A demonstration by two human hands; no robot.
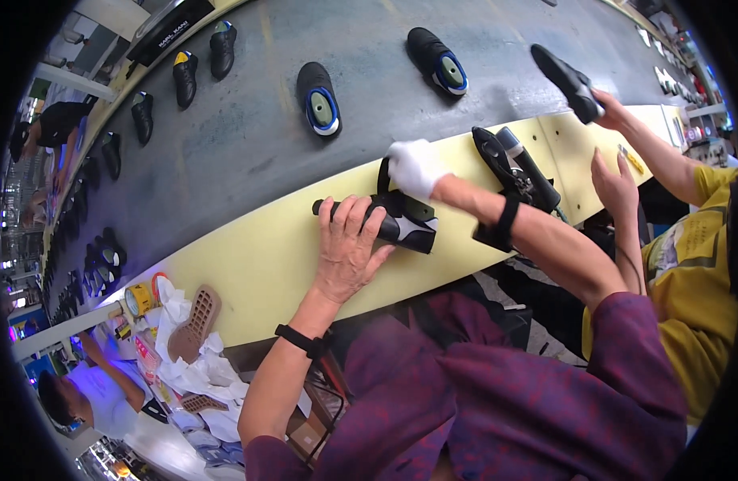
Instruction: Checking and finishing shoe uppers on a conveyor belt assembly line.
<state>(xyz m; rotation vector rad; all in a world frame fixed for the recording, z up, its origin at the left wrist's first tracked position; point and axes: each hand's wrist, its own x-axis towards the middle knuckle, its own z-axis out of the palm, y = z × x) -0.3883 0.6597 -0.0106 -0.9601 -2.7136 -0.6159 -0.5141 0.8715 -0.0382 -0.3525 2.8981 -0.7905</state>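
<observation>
pressing a black shoe (401, 224) flat on the pale yellow ledge (257, 264) beside a grey conveyor belt (249, 136).
left hand (346, 250) bare, fingers spread over the toe; right hand (415, 167), white-gloved, fingers closed on its heel strap. a co-worker's hand (614, 112) lifts another shoe (567, 80) nearby.
</observation>
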